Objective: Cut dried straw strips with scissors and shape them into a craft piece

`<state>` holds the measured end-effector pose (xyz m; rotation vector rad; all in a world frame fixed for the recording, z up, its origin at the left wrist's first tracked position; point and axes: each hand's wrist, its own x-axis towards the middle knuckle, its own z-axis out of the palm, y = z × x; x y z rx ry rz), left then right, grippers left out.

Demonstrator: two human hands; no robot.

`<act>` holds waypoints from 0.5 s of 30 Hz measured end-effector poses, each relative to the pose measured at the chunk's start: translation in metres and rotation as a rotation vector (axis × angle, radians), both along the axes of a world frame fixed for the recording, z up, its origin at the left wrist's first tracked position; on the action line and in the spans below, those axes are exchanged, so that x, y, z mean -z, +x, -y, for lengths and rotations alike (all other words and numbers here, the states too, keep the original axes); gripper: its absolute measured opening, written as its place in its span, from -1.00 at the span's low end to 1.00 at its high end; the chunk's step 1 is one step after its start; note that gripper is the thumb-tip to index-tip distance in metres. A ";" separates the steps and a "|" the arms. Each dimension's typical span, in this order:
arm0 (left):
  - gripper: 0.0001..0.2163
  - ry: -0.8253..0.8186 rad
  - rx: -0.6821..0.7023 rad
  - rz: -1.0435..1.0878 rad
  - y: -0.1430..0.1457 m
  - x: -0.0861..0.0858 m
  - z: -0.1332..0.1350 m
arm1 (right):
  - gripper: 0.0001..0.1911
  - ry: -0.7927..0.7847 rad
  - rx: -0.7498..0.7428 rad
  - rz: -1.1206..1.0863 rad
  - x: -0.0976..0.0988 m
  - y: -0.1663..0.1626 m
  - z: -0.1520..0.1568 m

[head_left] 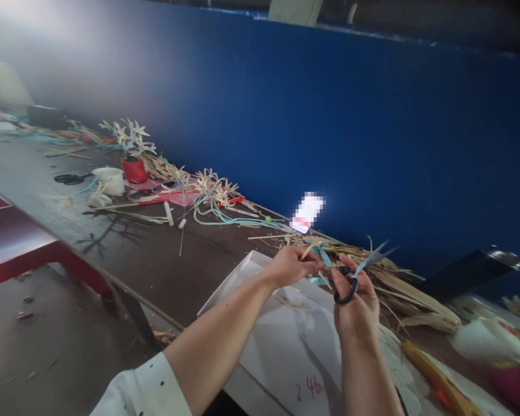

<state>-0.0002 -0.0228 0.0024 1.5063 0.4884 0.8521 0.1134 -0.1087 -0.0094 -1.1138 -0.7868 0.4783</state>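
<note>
My left hand (292, 266) is closed in a pinch on a pale, straw-coloured strip (312, 250), above a shallow white box (234, 281). Close beside it on the right, my right hand (359, 294) grips scissors (350, 290) by their black handle loops. The blades point up and to the right, away from the left hand, and are slightly blurred. The fingertips of both hands almost meet; what lies between them is too small to make out. Light blue ribbon (323, 254) shows just behind the fingers.
Dried husks (416, 294) lie along the blue partition (372, 144). Left along the table are pale husk flowers (214, 188), blue cords (225, 219), a red spool (134, 169), a white cup (109, 181) and black-handled scissors (71, 179). A red-edged stool (21, 237) stands left.
</note>
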 end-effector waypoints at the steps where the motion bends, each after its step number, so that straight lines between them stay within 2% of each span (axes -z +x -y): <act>1: -0.78 0.001 -0.004 -0.012 0.000 0.001 -0.001 | -0.54 -0.005 -0.001 0.006 0.001 0.000 0.000; 6: -0.82 0.024 -0.035 -0.048 0.000 0.002 -0.002 | -0.55 -0.029 -0.012 0.015 0.002 0.002 0.000; 15: -0.73 -0.051 -0.043 0.009 0.002 0.002 -0.003 | -0.55 -0.009 0.027 0.018 0.000 -0.001 0.001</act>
